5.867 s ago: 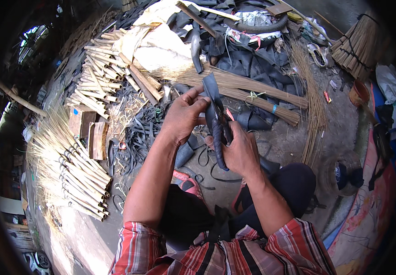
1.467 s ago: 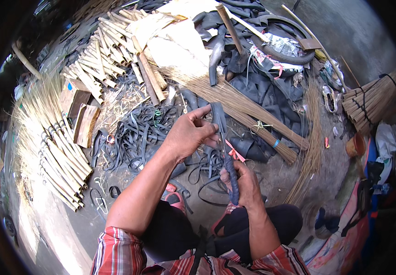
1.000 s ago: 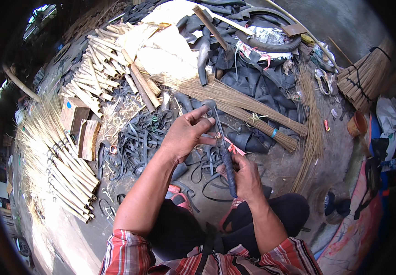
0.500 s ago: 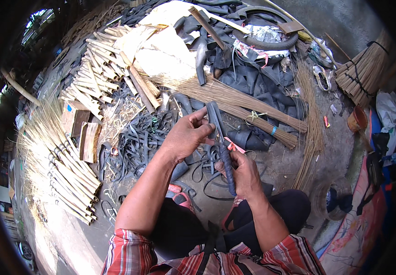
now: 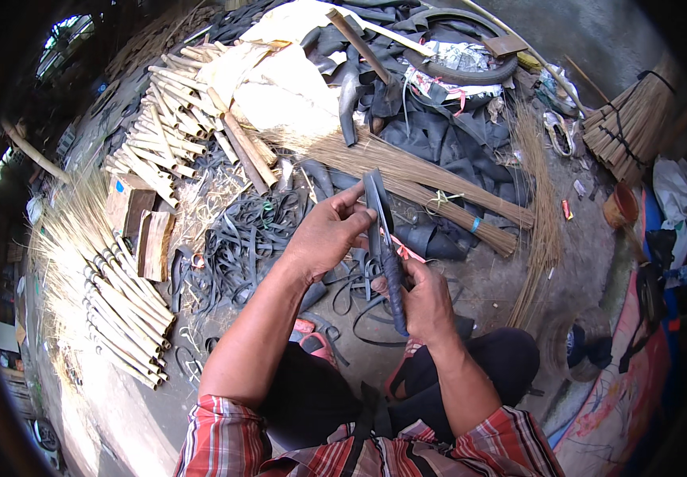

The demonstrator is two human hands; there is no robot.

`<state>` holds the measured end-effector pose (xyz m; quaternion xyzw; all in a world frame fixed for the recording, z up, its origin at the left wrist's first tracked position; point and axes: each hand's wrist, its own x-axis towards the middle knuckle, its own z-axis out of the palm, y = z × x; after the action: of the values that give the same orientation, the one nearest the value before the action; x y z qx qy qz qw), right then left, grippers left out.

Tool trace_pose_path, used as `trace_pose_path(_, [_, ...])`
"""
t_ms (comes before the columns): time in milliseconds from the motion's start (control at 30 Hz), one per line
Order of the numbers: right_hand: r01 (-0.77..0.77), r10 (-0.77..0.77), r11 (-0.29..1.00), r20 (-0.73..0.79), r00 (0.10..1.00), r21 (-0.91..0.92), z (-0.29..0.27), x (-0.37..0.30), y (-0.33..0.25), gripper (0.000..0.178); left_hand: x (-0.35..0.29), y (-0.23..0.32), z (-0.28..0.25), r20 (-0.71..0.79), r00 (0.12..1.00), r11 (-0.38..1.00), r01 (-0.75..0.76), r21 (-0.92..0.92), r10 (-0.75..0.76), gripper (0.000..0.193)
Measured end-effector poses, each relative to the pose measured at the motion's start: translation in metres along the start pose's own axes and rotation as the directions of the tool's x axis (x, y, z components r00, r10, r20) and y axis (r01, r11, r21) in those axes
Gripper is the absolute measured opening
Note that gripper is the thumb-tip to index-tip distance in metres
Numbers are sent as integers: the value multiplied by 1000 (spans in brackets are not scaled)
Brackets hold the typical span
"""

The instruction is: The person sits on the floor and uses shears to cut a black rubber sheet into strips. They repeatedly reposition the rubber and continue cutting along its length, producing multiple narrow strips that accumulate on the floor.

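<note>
In front of my knees, my right hand [image 5: 425, 300] is closed around the dark, wrapped handle of a knife [image 5: 395, 292]. The knife points away from me, and its narrow blade runs up against a black rubber strip [image 5: 373, 191]. Fingers and thumb of my left hand [image 5: 331, 234] pinch that strip from the left side. How far the blade goes into the rubber is hard to make out. Something pink [image 5: 407, 251] shows just behind the handle, by my right fingers. Below the hands, a thin black loop of rubber [image 5: 359, 330] lies on the ground.
A heap of cut rubber strips [image 5: 248, 238] lies left of my hands, with wooden blocks [image 5: 154, 242] beside it. Finished-looking brooms [image 5: 125, 310] lie at left, bamboo tubes [image 5: 161, 135] beyond. Bundled bristles [image 5: 447, 179] stretch across ahead; a tyre [image 5: 471, 78] and hammer [image 5: 359, 48] lie farther back.
The rubber strip has turned slightly, showing more of its curled inner side. The knife has shifted a little toward me, and both hands keep their hold.
</note>
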<state>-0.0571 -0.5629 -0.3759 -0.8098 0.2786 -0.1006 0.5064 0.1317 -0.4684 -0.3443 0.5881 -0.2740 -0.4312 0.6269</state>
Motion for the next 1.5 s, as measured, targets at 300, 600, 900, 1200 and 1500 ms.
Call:
trace_pose_path(300, [150, -153, 988, -80, 985, -48, 8, 6, 7, 45, 1, -3, 2, -44, 997, 988, -63, 143, 70, 56])
trace_pose_path(600, [48, -47, 997, 8, 999, -64, 3, -2, 3, 45, 1, 13, 1, -97, 995, 999, -4, -48, -1, 37])
trace_pose_path(900, [218, -231, 971, -150, 961, -101, 4, 5, 5, 51, -4, 6, 2, 4, 1000, 964, -29, 265, 29, 49])
trace_pose_path(1200, [68, -79, 984, -57, 995, -163, 3, 1, -4, 50, 0, 12, -3, -100, 993, 998, -55, 31, 57, 39])
trace_pose_path(1500, [58, -64, 995, -79, 995, -85, -2, -2, -2, 50, -2, 8, 6, -45, 998, 999, -49, -5, 49, 35])
